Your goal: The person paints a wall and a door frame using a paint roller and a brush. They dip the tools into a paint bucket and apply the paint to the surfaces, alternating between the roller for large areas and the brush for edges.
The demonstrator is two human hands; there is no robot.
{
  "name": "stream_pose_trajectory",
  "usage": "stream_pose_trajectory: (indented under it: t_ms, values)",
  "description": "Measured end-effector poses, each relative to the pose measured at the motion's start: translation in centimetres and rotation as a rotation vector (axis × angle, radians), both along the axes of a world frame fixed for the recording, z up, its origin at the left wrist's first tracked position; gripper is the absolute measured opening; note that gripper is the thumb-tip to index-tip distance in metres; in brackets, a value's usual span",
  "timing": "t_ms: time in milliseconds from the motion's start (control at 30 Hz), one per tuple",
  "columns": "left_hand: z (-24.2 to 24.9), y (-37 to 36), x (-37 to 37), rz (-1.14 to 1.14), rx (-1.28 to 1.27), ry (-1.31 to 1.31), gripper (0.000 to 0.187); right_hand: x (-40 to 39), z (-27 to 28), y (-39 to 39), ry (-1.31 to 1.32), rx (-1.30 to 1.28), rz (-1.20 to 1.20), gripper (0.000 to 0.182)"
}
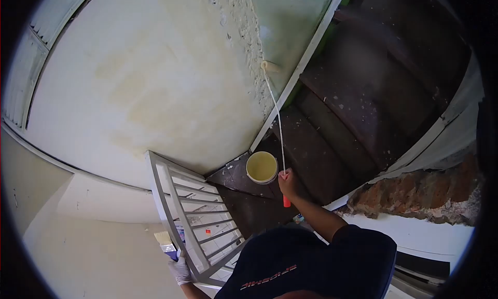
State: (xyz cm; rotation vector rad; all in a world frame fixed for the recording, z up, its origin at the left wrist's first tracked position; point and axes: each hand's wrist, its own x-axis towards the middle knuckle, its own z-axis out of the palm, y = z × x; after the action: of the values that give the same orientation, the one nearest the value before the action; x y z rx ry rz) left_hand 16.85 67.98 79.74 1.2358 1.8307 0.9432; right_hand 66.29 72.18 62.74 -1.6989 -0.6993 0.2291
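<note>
My right hand (288, 184) is closed round the red handle of a paint roller (280, 128). The roller's long thin rod reaches up to its pale roller head (271, 66), which lies against the greenish wall beside a rough plaster strip. Just left of this hand, a white bucket (262, 167) with pale yellow liquid stands on the dark steps. In a white glove, my left hand (180, 270) holds a wide paint brush (166, 244), bristles up, at the outer side of the white railing.
Dark wooden stairs (332, 128) with pale specks climb to the upper right. A white slatted railing (194, 205) stands at lower left. The large wall (155, 81) has yellowish patches. Exposed brick (430, 195) shows at the right.
</note>
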Motion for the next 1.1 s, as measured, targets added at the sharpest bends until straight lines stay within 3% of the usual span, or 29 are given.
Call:
stream_pose_trajectory:
  t_ms: [67,267,333,367,467,500,633,867,1033,1100]
  values:
    - [0.9,-0.1,0.7,0.001,-0.072,-0.005,0.026,1.6,0.5,0.8,0.197,-0.127,-0.007,0.017]
    - [2.3,-0.2,2.6,-0.005,0.018,0.009,0.027,10.9,5.2,7.3,0.039,0.112,-0.062,0.018]
    - [1.8,-0.3,2.1,-0.006,0.012,-0.002,0.027,9.6,10.8,6.5,0.444,-0.040,0.039,0.020]
    - [1.4,-0.1,1.8,-0.003,0.007,-0.017,0.027,8.8,7.4,6.7,0.218,0.052,-0.014,0.020]
    - [0.7,-0.1,0.9,0.009,-0.026,0.003,0.025,4.1,-0.7,3.4,0.047,0.018,0.012,0.018]
    - [0.9,-0.1,1.5,-0.007,0.034,-0.040,0.024,2.2,-0.6,1.3,-0.053,-0.020,0.012,0.019]
    - [1.1,-0.1,1.5,-0.006,0.024,-0.022,0.022,3.0,-0.6,0.4,-0.001,-0.074,0.037,0.018]
    - [1.7,-0.3,2.1,-0.024,0.014,-0.072,0.029,12.3,9.8,7.2,0.017,0.085,-0.013,0.016]
    - [1.2,-0.2,1.8,-0.015,0.043,-0.011,0.025,5.3,1.5,3.0,-0.023,-0.076,0.007,0.013]
    - [1.0,-0.2,1.5,-0.010,0.024,-0.025,0.026,3.7,-0.6,1.3,-0.089,0.016,0.043,0.011]
